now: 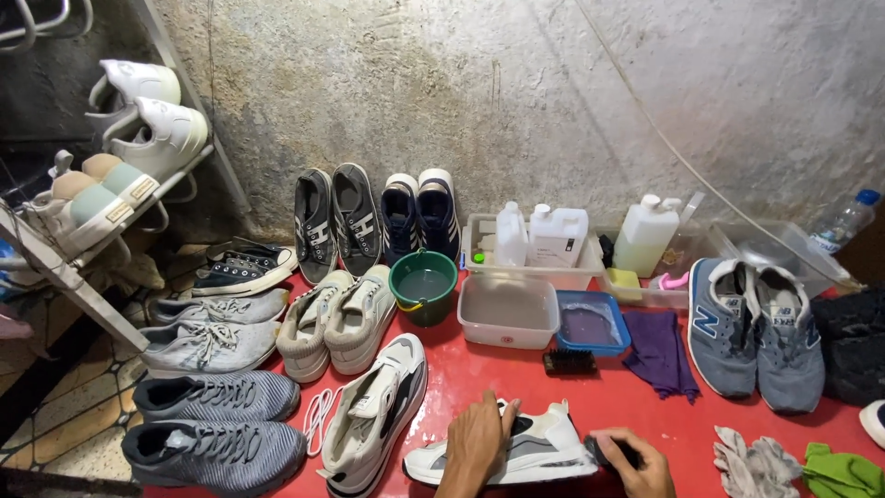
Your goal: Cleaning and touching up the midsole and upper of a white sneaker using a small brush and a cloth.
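Note:
A white and grey sneaker [544, 443] lies on its side on the red mat [489, 369] at the bottom centre. My left hand [475, 443] presses down on its opening and grips it. My right hand [636, 461] is at the sneaker's heel, closed around a small dark object that looks like a brush [616, 452]. The matching sneaker [378, 410] lies just to the left, laces loose.
A green bucket [424, 286], a clear tub [509, 314], a blue tray [592, 323], a black brush [569, 361], a purple cloth [659, 350] and white bottles [558, 235] stand behind. Several shoe pairs line the wall and floor; a shoe rack [101, 194] at left.

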